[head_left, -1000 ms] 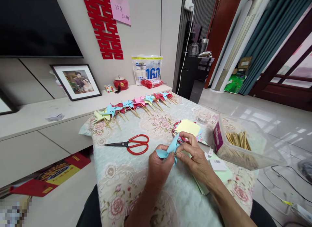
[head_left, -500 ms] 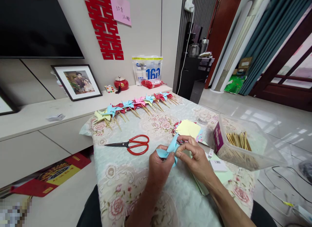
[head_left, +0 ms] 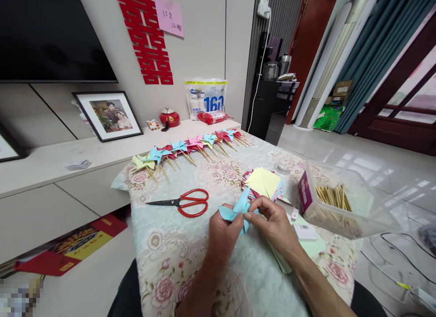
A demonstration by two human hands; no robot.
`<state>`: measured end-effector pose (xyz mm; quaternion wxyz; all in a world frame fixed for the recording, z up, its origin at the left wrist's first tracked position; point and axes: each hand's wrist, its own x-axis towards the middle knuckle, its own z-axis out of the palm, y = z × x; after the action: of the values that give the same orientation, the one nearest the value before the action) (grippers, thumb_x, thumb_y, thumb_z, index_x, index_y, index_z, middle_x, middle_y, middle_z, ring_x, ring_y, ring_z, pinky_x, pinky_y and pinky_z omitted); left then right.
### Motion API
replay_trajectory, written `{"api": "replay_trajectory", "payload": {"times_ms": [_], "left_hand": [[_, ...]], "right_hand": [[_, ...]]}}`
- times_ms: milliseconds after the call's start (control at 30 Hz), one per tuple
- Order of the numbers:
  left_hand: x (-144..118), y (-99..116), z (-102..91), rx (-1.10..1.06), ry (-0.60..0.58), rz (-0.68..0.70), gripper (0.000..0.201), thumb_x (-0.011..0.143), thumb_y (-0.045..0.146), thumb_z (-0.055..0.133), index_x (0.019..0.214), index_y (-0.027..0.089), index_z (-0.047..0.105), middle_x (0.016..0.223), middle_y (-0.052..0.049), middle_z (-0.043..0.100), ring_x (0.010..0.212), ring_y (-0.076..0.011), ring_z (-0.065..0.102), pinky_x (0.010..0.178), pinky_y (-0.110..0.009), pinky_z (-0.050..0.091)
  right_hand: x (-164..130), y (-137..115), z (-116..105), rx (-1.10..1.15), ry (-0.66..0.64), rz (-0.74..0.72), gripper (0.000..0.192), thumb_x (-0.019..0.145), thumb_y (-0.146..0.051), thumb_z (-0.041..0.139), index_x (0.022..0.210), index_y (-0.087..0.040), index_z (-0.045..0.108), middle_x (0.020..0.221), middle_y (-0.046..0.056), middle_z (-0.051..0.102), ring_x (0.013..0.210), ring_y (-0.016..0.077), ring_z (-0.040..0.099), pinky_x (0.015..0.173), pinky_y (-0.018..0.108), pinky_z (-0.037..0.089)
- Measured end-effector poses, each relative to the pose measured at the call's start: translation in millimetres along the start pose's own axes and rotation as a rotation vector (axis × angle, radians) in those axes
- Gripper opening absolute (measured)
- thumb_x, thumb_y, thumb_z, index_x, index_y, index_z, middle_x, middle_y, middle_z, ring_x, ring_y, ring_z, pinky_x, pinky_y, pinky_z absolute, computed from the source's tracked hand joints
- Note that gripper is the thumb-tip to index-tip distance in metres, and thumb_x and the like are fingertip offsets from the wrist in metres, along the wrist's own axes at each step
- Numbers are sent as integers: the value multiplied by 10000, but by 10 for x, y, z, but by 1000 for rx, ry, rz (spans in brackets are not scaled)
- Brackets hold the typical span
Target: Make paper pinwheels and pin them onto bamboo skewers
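A blue paper pinwheel (head_left: 242,202) with folded blades is held over the near middle of the table. My left hand (head_left: 226,230) is closed on its left and lower side, the thumb near its centre. My right hand (head_left: 270,219) pinches at the pinwheel's middle from the right with thumb and forefinger; whether a small pin sits between them is hidden. To the left lie scissors (head_left: 185,202) with red handles, apart from both hands. Just behind my right hand is a stack of cut paper squares (head_left: 263,181), yellow on top.
Finished pinwheels on sticks (head_left: 179,146) line the table's far edge. At the right stands a clear plastic bin (head_left: 368,217) of wooden sticks (head_left: 335,196). A tape roll (head_left: 284,165), a small white box (head_left: 305,231) and green paper sheets (head_left: 316,245) lie near my right arm.
My right hand's fingers have drawn closer together at the pinwheel's centre, the forefinger lowered. The pinwheel and my left hand stay nearly in place.
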<state>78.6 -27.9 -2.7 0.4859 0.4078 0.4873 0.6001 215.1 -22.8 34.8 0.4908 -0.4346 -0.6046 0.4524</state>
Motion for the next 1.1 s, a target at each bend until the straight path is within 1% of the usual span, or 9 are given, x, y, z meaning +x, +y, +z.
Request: {"api": "replay_trajectory", "payload": {"times_ms": [67, 200, 333, 467, 533, 633, 833, 1000, 1100], "left_hand": [[0, 5, 5, 26, 7, 8, 209, 636, 300, 707, 606, 183, 536, 502, 60, 443, 489, -94, 370, 461, -215, 333], [-7, 40, 26, 80, 31, -10, 197, 629, 292, 684, 594, 189, 520, 485, 74, 421, 477, -88, 353, 447, -210, 320], [-19, 100, 56, 76, 69, -32, 187, 600, 285, 669, 575, 197, 506, 461, 88, 402, 453, -80, 337, 428, -209, 300], [-21, 158, 71, 67, 104, -90, 172, 566, 279, 683, 601, 182, 545, 482, 72, 476, 473, -90, 397, 451, -213, 345], [-18, 157, 70, 51, 103, -119, 175, 560, 281, 691, 624, 171, 570, 507, 56, 521, 496, -101, 433, 473, -220, 379], [-19, 122, 62, 14, 85, -150, 195, 574, 301, 706, 636, 166, 581, 530, 46, 539, 516, -107, 446, 492, -228, 403], [-35, 55, 44, -35, 75, -173, 217, 599, 314, 731, 651, 161, 585, 542, 47, 534, 527, -102, 442, 490, -219, 391], [-1, -41, 33, -40, 72, -190, 226, 594, 325, 740, 666, 152, 613, 566, 29, 577, 538, -123, 492, 515, -238, 425], [24, -122, 25, -69, 71, -203, 258, 574, 337, 759, 709, 146, 650, 563, 24, 589, 548, -148, 534, 520, -249, 435]], "right_hand": [[0, 20, 4, -2, 10, 7, 212, 769, -332, 775, 717, -208, 611, 707, -16, 622, 709, 167, 568, 697, 277, 429], [4, 64, 16, -5, 36, 13, 183, 769, -290, 757, 713, -205, 604, 697, -20, 616, 694, 159, 555, 676, 267, 418], [10, 97, 24, -28, 54, 2, 164, 767, -270, 739, 709, -202, 602, 691, -23, 609, 689, 155, 552, 671, 264, 408], [4, 117, 26, -55, 66, 0, 160, 766, -272, 729, 705, -202, 599, 688, -24, 602, 692, 158, 554, 677, 265, 409], [1, 121, 27, -70, 68, -1, 160, 762, -275, 727, 704, -202, 598, 691, -22, 604, 694, 161, 557, 679, 267, 412], [2, 126, 31, -94, 74, -6, 150, 761, -275, 719, 709, -201, 600, 697, -17, 613, 695, 165, 562, 684, 272, 417], [-7, 149, 36, -152, 90, -21, 134, 764, -281, 709, 714, -207, 609, 710, -10, 635, 710, 177, 579, 704, 285, 432], [-4, 138, 38, -158, 97, -21, 143, 763, -293, 711, 705, -207, 612, 693, -13, 633, 693, 176, 574, 687, 283, 431], [6, 123, 38, -150, 90, -11, 151, 763, -298, 711, 706, -204, 608, 687, -16, 622, 683, 170, 560, 676, 281, 417]]}}
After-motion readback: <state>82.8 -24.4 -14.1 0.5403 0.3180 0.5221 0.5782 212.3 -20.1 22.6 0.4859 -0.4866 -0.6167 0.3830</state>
